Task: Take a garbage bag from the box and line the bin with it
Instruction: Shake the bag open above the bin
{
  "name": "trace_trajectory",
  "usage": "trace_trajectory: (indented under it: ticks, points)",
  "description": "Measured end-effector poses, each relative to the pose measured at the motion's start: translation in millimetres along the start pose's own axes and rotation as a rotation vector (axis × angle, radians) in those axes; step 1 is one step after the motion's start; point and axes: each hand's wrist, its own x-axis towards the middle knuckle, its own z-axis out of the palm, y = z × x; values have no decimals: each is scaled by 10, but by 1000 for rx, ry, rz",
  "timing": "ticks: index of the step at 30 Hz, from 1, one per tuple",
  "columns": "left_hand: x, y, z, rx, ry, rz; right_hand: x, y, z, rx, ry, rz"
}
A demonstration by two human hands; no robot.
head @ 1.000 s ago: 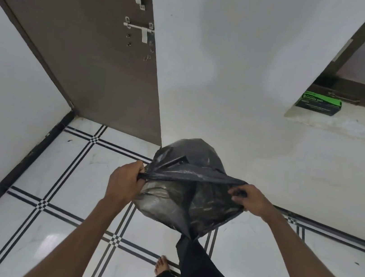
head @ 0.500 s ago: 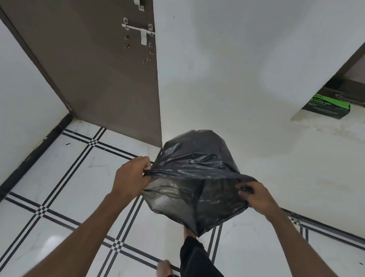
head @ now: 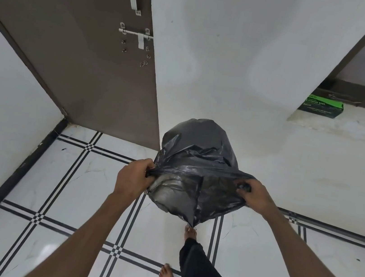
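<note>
A black garbage bag [head: 196, 164] hangs in the air in front of me, puffed up and crinkled. My left hand [head: 134, 178] pinches its left edge and my right hand [head: 254, 196] grips its right edge, stretching the edge between them. The bag's lower corner dangles above my bare foot. The green and black garbage bag box [head: 323, 109] lies on a white ledge at the upper right, well beyond my right hand. No bin is in view.
A brown door [head: 83, 47] with a metal bolt and handle stands at the left. White walls surround a white tiled floor [head: 74, 193] with black lines. My bare feet and dark trousers [head: 199, 273] are at the bottom centre.
The bag has puffed up taller and both hands stay gripping its edges. My view has tilted slightly, and one foot has stepped forward beneath the bag.
</note>
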Motion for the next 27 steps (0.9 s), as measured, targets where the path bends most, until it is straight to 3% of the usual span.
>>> trace_trajectory:
  ticks: [9,15,20,27]
  points:
    - [46,-136,44,-206,-50,-158,9,-5,21,-16,-4,40]
    - [148,-168,81,-159,-63,-201,163,-34,-51,-46,0,54]
    - [293,-194,214,-226,-105,-224,309,37,-50,-43,-73,98]
    - [468,-156,430,-118,-156,-180,572,212,-63,-90,-279,180]
